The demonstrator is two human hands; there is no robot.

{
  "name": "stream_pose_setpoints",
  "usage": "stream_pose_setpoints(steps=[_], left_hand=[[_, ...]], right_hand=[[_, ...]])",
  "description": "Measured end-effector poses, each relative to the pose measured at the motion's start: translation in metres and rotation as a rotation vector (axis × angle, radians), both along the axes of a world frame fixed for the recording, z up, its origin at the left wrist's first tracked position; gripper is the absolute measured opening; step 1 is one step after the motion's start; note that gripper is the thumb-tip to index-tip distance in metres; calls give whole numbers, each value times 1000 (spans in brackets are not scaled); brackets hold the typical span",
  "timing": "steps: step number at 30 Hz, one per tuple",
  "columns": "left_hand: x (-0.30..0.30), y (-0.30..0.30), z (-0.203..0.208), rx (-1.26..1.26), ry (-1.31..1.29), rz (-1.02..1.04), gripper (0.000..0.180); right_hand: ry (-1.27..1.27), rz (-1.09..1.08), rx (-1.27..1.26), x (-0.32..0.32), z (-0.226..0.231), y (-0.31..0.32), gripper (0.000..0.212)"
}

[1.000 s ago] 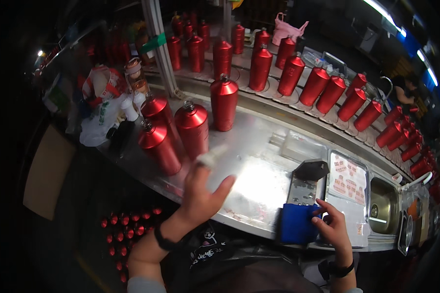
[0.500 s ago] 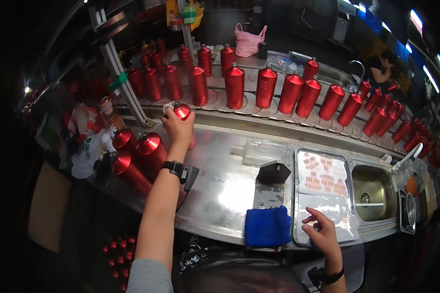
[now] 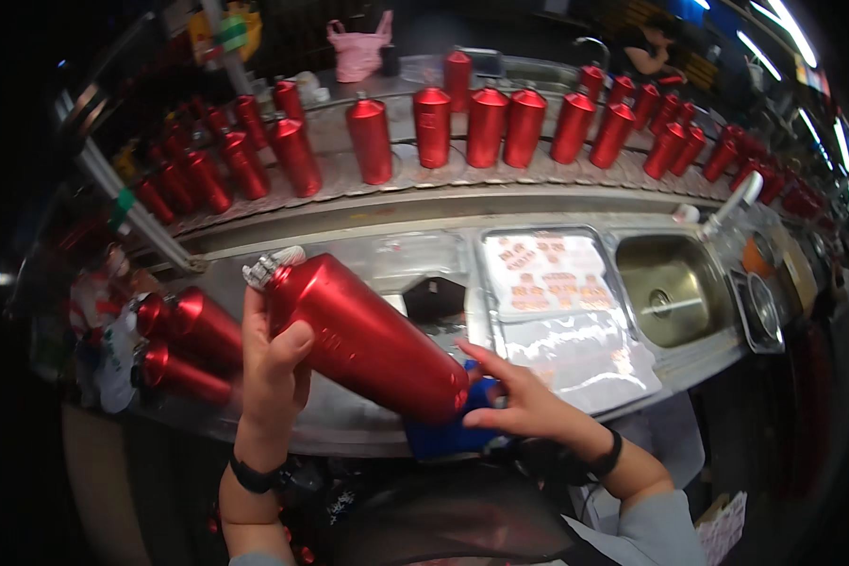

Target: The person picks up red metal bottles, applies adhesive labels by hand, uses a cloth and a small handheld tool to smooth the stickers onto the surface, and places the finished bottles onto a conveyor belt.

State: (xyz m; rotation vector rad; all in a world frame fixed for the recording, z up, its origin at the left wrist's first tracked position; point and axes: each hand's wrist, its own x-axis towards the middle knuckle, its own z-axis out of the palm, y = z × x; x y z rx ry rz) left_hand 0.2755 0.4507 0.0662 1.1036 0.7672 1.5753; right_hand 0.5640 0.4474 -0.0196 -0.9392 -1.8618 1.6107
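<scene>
A large shiny red metallic bottle (image 3: 373,340) lies tilted across the air over the steel counter, neck to the upper left, base to the lower right. My left hand (image 3: 275,354) grips it at the shoulder, thumb across the near side. Something crumpled, whitish-silver (image 3: 272,268) shows at the neck by my left fingertips. Beside the base is my right hand (image 3: 528,401), thumb and fingers spread apart around the bottom edge; whether they touch it I cannot tell. Beneath the base lies a blue cloth (image 3: 429,441), partly hidden.
Several red bottles (image 3: 432,127) stand on a conveyor (image 3: 396,184) behind the counter. More red bottles (image 3: 198,325) are at the counter's left. A black block (image 3: 434,299), a sheet of printed labels (image 3: 547,274) on a tray and a sink (image 3: 665,297) extend rightward. Another person (image 3: 646,47) is far back.
My left hand has brought the red bottle from the conveyor's edge toward me, tilting it from upright. My right hand has moved left to its base. The view has turned to the right.
</scene>
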Motion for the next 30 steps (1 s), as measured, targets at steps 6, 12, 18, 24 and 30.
stream_pose_setpoints(steps=[6,12,18,24,30], left_hand=[[68,4,-38,-195,-316,-440,64],[71,3,-99,-570,-313,-454,36],[75,-1,-101,-642,-65,-315,48],[60,19,-115,-673,-61,-397,57],[51,36,-122,-678,-105,-442,54]], right_hand=[[470,121,108,8,-19,-21,121],[209,-50,146,38,-10,-44,110],[-472,-41,627,7,-6,-61,90],[-492,-86,625,-13,-5,-61,93],[-537,-117,647,-23,-2,-50,94]])
